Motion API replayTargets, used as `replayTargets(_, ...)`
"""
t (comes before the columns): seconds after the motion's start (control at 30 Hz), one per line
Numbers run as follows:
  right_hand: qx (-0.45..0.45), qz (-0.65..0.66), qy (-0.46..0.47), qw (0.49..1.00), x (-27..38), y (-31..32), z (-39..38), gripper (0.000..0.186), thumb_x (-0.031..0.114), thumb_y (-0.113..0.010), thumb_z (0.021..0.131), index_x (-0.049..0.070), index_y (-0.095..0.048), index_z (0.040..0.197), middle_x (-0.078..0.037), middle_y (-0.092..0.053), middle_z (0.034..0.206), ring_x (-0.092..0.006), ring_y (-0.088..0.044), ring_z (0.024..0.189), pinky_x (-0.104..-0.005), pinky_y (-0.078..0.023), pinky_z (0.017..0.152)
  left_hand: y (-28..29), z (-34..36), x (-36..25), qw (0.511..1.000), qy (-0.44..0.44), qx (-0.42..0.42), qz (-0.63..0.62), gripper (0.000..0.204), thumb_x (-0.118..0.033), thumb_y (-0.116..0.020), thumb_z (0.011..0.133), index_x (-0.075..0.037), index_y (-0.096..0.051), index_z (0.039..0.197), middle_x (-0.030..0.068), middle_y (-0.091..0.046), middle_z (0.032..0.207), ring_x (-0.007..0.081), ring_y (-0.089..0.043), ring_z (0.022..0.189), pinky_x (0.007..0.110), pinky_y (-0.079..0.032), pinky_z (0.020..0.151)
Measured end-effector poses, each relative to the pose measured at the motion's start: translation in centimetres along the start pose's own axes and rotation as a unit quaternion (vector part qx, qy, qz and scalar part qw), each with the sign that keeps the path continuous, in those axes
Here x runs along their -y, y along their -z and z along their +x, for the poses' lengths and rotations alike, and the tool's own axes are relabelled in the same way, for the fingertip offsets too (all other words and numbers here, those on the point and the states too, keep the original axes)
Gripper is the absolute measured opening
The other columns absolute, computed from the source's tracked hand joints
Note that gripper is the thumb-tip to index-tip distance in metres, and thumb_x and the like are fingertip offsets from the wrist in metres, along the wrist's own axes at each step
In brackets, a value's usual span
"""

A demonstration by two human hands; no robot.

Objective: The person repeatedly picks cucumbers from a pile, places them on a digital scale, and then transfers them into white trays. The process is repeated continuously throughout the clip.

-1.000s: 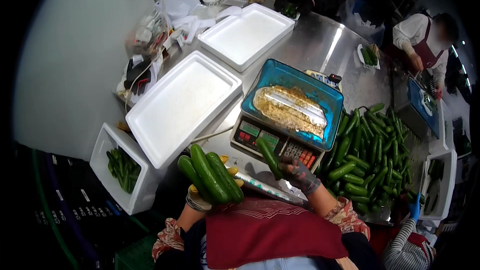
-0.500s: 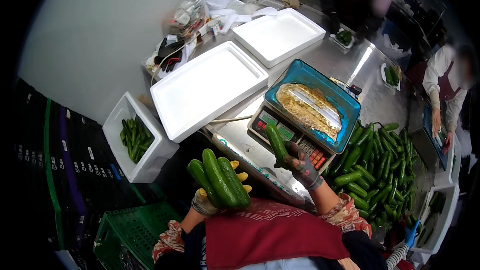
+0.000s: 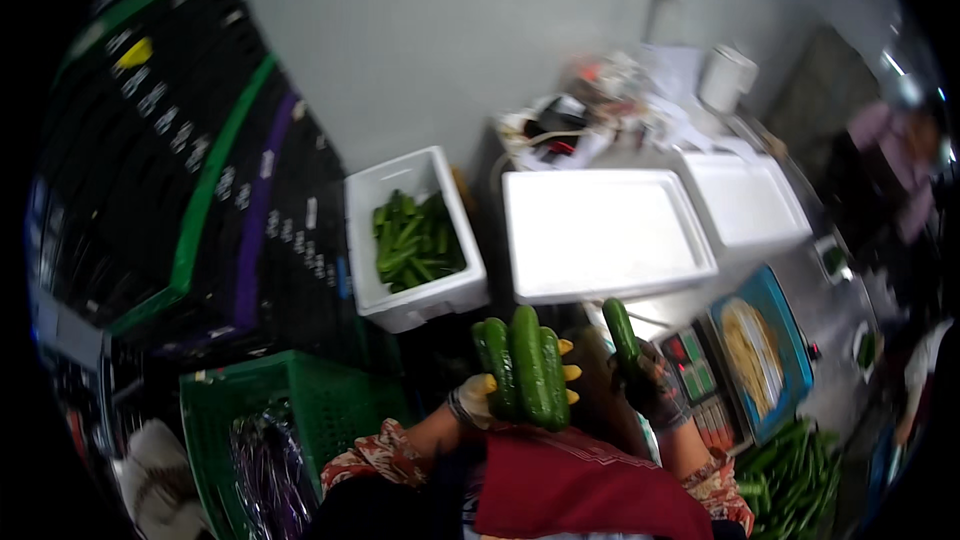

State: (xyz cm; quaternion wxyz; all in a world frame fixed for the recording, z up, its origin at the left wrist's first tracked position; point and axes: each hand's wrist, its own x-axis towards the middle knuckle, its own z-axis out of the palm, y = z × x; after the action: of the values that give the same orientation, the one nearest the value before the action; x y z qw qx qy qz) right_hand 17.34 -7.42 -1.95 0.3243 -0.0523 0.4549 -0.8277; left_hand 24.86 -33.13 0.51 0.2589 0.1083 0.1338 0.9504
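Note:
My left hand (image 3: 472, 401), in a glove with yellow fingertips, is closed from beneath around three green cucumbers (image 3: 530, 365) lying side by side. In my grey-gloved right hand (image 3: 657, 390) a single cucumber (image 3: 620, 328) is gripped at its lower end and points upward. Right beside that hand stands a scale (image 3: 700, 370). A blue tray (image 3: 797, 365) with a brownish-yellow, wet-looking bottom rests on it. Loose cucumbers (image 3: 797, 475) are heaped at the lower right. More cucumbers (image 3: 412, 245) lie in a white foam box (image 3: 361, 260) ahead of my left hand.
Two shallow white foam trays (image 3: 605, 235) (image 3: 750, 202) sit on the metal table. Black crates (image 3: 225, 120) are stacked at the left, above a green crate (image 3: 330, 405) holding shiny purplish plastic. A white kettle (image 3: 727, 80) stands at the back. One co-worker (image 3: 895, 165) is at far right.
My view has swung left, bringing the foam box, black crates and green crate nearer the middle. Both hands still hold their cucumbers, and the scale now appears farther right.

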Motion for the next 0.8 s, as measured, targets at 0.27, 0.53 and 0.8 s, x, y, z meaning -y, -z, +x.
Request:
replayTargets(0.27, 0.060, -0.038, -0.217, 0.974, -7.0, -3.7, 12.5, 0.039, 0.014, -0.063, 0.083, 0.011, -0.045, 0.117, -0.006, -0.057, 0.100, -0.0133, -0.057, 0.082, -0.0244, -0.050, 0.069, 2.3, -3.6, -4.0, 0.997, -0.079, 0.002, -0.017, 0.110, -0.038, -0.079, 0.064, -0.010, -0.008, 0.144, 0.0204, -0.027, 0.143, 0.0411, -0.033, 0.127, 0.051, -0.025, 0.106)
replayTargets(0.53, 0.201, 0.037, -0.113, 0.972, -4.7, -11.9, 18.9, 0.053, 0.018, -0.058, 0.088, 0.008, -0.035, 0.135, -0.010, -0.056, 0.114, -0.0178, -0.062, 0.091, -0.0288, -0.054, 0.075, 2.9, -1.8, -5.5, 0.992, -0.123, 0.005, -0.025, 0.100, -0.040, -0.072, 0.071, -0.005, -0.011, 0.143, 0.0209, -0.028, 0.142, 0.0374, -0.033, 0.129, 0.049, -0.025, 0.107)
replayTargets(0.8, 0.041, -0.331, 0.097, 0.938, -4.4, -2.2, 8.6, 0.036, 0.012, -0.054, 0.086, 0.005, -0.048, 0.121, -0.010, -0.056, 0.116, -0.0207, -0.052, 0.110, -0.0334, -0.045, 0.091, 4.5, 6.9, -5.2, 0.995, 0.057, 0.076, -0.022, 0.097, -0.042, -0.073, 0.071, -0.005, -0.018, 0.140, 0.0243, -0.036, 0.136, 0.0433, -0.039, 0.122, 0.055, -0.034, 0.100)
